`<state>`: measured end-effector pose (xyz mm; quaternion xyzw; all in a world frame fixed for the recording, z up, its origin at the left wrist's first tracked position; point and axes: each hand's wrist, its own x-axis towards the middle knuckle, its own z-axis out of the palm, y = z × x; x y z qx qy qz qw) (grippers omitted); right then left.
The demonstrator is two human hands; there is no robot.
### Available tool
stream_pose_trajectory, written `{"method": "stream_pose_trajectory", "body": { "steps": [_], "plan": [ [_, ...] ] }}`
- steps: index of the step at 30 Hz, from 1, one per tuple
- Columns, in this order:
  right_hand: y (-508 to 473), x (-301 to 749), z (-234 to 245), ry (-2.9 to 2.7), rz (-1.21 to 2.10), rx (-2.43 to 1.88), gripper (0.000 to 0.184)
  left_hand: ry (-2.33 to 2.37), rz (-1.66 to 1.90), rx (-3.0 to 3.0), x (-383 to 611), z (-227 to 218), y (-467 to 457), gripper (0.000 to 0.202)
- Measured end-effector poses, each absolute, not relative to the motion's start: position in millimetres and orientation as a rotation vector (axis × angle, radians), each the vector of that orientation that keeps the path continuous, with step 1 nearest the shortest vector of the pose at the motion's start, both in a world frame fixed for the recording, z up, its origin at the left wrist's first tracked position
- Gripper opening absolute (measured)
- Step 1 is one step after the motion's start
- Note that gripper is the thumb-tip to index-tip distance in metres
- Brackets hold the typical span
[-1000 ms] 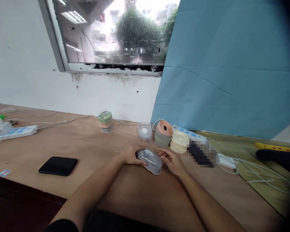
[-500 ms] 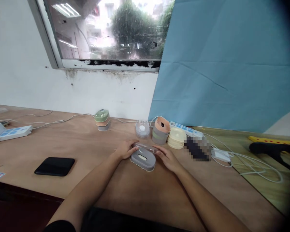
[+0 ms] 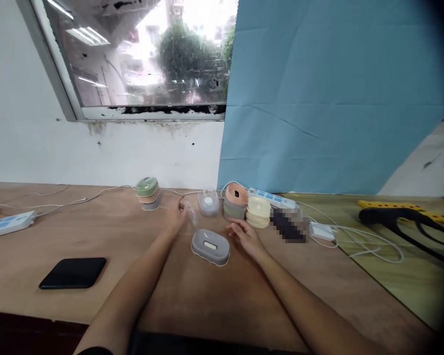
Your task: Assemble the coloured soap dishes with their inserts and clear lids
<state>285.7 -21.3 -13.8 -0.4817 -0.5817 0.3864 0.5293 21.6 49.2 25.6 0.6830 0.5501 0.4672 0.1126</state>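
A grey rounded plastic box part (image 3: 211, 254) with a pale slot in its top lies on the table before me. My left hand (image 3: 176, 215) is closed on a clear plastic cover (image 3: 192, 218), tilted up beyond the box's left corner and blurred. To the right of the box, my right hand (image 3: 245, 237) hovers with fingers apart and nothing in them. Behind the box stand clear covers (image 3: 208, 203), a stack of orange, green and grey parts (image 3: 236, 202) and a cream stack (image 3: 258, 212).
Farther left is a small green, orange and grey stack (image 3: 148, 193). A black phone-like slab (image 3: 73, 273) lies at the left front. Power strips (image 3: 272, 197), white cables and an adapter (image 3: 321, 231) line the back and right. A black-handled tool (image 3: 383, 216) lies far right.
My left hand has lifted the clear cover off the grey part and carried it to the left. My right hand has come away from the cover. The view has shifted slightly.
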Motion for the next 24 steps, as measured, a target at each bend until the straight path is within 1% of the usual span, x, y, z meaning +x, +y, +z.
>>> {"method": "stream_pose_trajectory", "body": {
  "steps": [1, 3, 5, 10, 15, 19, 24],
  "plan": [
    [-20.2, 287.0, -16.2, -1.409, 0.92, -1.172, 0.052, 1.648, 1.387, 1.869, 21.3, 30.7, 55.9, 0.044],
    [-18.0, 289.6, -21.4, -1.457, 0.919, -1.21, 0.049, 1.626, 1.321, 1.613, 22.9, 38.6, 70.1, 0.039],
    [-16.3, 291.4, -26.0, -1.511, 0.908, -1.234, 0.047, 1.611, 1.26, 1.524, 28.5, 42.4, 84.1, 0.033],
    [-16.2, 292.4, -29.0, -1.608, 0.858, -1.258, 0.043, 1.568, 1.112, 1.453, 57.1, 39.2, 108.7, 0.028],
    [-16.2, 294.2, -28.3, -1.594, 0.867, -1.25, 0.042, 1.546, 1.016, 1.52, 82.7, 33.2, 112.9, 0.034],
    [-16.4, 296.1, -28.4, -1.617, 0.858, -1.259, 0.042, 1.559, 0.971, 1.642, 82.8, 28.8, 106.7, 0.036],
    [-16.9, 294.3, -24.8, -1.672, 0.802, -1.267, 0.038, 1.581, 0.969, 1.764, 72.5, 28.7, 97.3, 0.048]
  ]
}}
